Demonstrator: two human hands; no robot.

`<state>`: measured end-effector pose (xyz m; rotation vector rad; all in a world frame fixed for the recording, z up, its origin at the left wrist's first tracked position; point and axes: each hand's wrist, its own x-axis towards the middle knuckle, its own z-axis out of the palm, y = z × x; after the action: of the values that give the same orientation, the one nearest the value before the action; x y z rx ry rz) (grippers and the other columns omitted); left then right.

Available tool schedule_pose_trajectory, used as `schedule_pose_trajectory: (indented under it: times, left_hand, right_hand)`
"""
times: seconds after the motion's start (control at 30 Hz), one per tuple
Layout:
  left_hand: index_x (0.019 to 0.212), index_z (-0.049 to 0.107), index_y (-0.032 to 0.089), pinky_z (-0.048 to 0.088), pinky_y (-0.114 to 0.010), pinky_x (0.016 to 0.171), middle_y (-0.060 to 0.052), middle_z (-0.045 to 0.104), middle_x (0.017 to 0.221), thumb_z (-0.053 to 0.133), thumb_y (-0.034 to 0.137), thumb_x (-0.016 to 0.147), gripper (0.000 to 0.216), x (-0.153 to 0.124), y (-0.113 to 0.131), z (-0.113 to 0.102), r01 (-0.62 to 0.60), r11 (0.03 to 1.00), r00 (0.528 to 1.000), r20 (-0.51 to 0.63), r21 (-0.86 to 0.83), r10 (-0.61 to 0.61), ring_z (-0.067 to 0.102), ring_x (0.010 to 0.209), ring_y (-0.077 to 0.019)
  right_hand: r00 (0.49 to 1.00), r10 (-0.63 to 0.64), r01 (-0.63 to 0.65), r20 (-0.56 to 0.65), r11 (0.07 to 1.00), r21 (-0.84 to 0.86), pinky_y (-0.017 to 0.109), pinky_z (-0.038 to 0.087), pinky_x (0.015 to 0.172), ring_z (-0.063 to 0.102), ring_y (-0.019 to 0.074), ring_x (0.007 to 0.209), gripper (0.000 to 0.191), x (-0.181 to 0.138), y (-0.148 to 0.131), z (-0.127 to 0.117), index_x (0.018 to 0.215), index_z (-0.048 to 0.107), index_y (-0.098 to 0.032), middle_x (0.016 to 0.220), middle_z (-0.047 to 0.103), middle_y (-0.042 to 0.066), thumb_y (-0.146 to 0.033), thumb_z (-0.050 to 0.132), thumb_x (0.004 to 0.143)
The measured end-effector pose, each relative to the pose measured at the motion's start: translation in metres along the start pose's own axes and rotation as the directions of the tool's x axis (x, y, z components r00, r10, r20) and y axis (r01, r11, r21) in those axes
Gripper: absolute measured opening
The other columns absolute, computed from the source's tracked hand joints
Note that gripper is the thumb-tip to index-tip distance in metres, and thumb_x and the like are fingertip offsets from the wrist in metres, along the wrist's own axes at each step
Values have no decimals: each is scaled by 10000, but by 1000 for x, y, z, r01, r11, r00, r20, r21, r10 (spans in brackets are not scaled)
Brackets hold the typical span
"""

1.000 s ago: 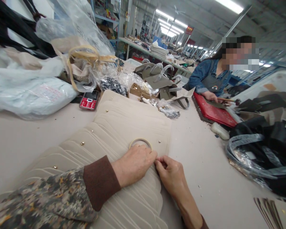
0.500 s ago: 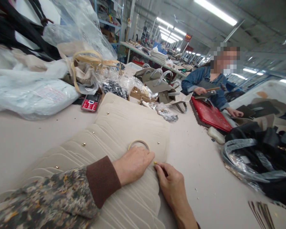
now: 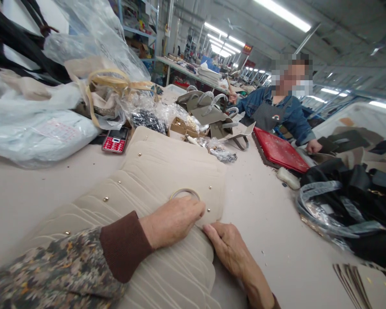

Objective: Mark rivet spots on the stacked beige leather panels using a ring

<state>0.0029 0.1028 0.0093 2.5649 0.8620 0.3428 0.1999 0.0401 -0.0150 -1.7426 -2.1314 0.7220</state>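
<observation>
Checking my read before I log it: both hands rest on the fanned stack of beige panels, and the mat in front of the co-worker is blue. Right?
Not quite. The head view shows the co-worker's mat is red, not blue. The left hand and right hand do rest on the beige panels.

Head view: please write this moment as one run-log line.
left hand: flat on beige leather pieces, beside tape ring | right hand: at pieces' edge | stud: set
</observation>
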Motion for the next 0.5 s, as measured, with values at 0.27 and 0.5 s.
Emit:
schedule_pose_trajectory:
  times: [0.27, 0.5]
  left_hand:
    - [1112, 539, 178, 489, -272, 716, -33, 674, 886, 424, 87, 939, 227, 2, -5, 6, -112, 991, 987, -122, -76, 102, 638, 807, -175]
    - [1423, 297, 136, 537, -319, 734, -110, 706, 1021, 442, 140, 952, 492, -2, -4, 14, -130, 987, 976, -184, -91, 112, 692, 879, -221]
  right_hand:
    - [921, 30, 84, -388, 958, 273, 233, 466, 612, 620, 150, 667, 196, 6, 3, -8, 889, 731, -171, 756, 704, 18, -290, 575, 908]
    - [793, -286, 410, -538, 904, 123, 250, 527, 702, 650, 148, 778, 214, 9, -9, -4, 1058, 664, -181, 908, 710, 62, -101, 582, 878]
